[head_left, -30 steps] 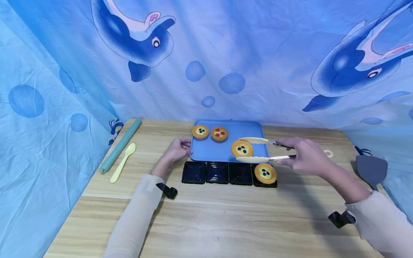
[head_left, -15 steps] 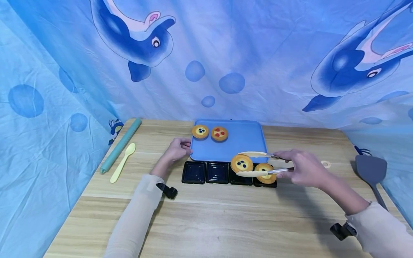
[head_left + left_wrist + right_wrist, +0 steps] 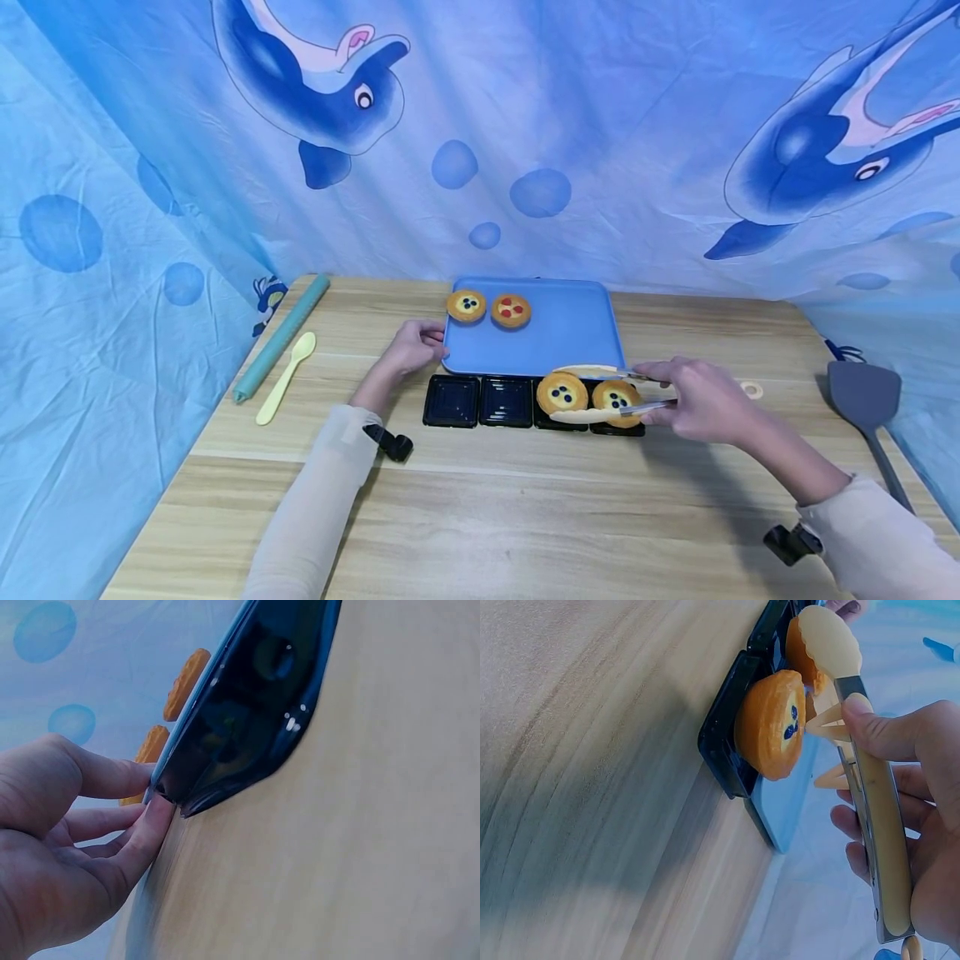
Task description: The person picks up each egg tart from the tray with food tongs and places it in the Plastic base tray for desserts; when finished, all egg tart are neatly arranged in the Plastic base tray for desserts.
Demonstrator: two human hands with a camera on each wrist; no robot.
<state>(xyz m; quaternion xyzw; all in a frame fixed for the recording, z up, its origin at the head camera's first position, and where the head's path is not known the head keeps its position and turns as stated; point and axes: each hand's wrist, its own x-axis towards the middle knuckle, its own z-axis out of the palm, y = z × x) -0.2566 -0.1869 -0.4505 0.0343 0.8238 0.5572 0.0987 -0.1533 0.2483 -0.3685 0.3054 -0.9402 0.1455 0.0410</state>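
My right hand [image 3: 708, 402] grips metal tongs [image 3: 881, 817] with cream-coloured tips. Between those tips is a blueberry egg tart [image 3: 562, 392], at the third compartment of a black divided tray [image 3: 451, 402]. Another blueberry tart [image 3: 769, 727] sits in the rightmost compartment, partly behind the tongs in the head view. The left hand [image 3: 417, 346] pinches the left edge of a blue tray [image 3: 566, 321], thumb and fingers meeting at its rim in the left wrist view. On that tray lie a blueberry tart [image 3: 466, 307] and a strawberry-topped tart [image 3: 511, 312].
A green rolling pin [image 3: 282, 337] and a pale yellow spoon [image 3: 287, 378] lie on the wooden table [image 3: 480, 508] at the left. At the right edge is a grey spatula [image 3: 864, 396]. A small beige ring [image 3: 752, 390] lies beyond my right hand. A blue dolphin curtain [image 3: 487, 100] hangs behind.
The right hand has brought the tart in the tongs from the blue tray toward me, down to the third black compartment. My left hand has stayed at the tray's edge.
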